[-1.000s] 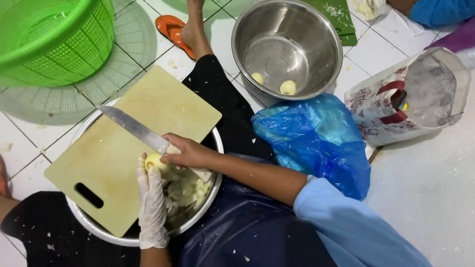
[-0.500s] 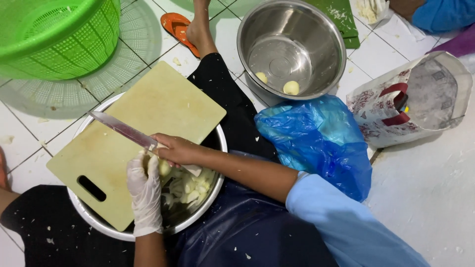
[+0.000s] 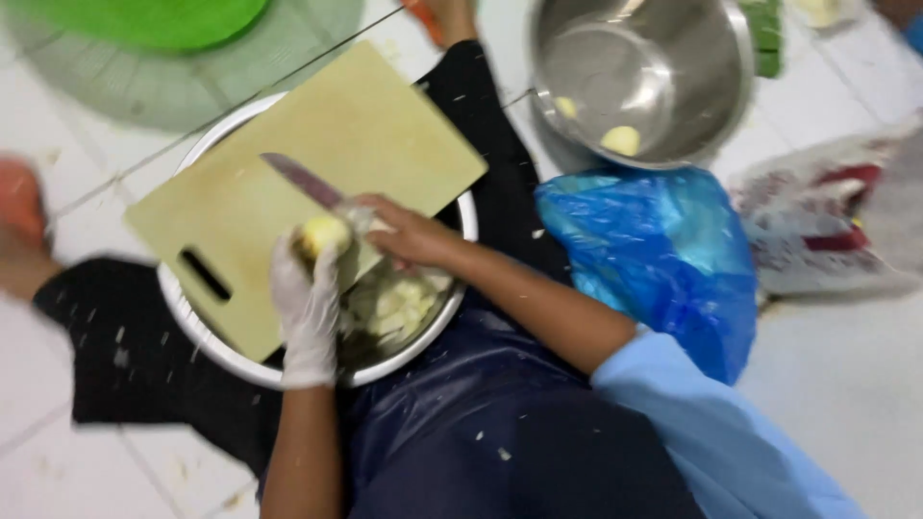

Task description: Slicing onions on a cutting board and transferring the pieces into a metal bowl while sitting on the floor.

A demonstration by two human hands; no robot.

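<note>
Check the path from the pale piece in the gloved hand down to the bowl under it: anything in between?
Nothing visible. The left hand holds the pale piece over the open part of the bowl; the cutting board covers only the far side. The right hand holds the knife alongside the piece.

Cutting board (image 3: 288,192) resting on the near bowl (image 3: 423,336), peelings (image 3: 399,308) inside that bowl right of the board, bag (image 3: 654,259) right of the bowl, second bowl (image 3: 673,58) behind the bag, basket (image 3: 144,19) behind the board
</note>
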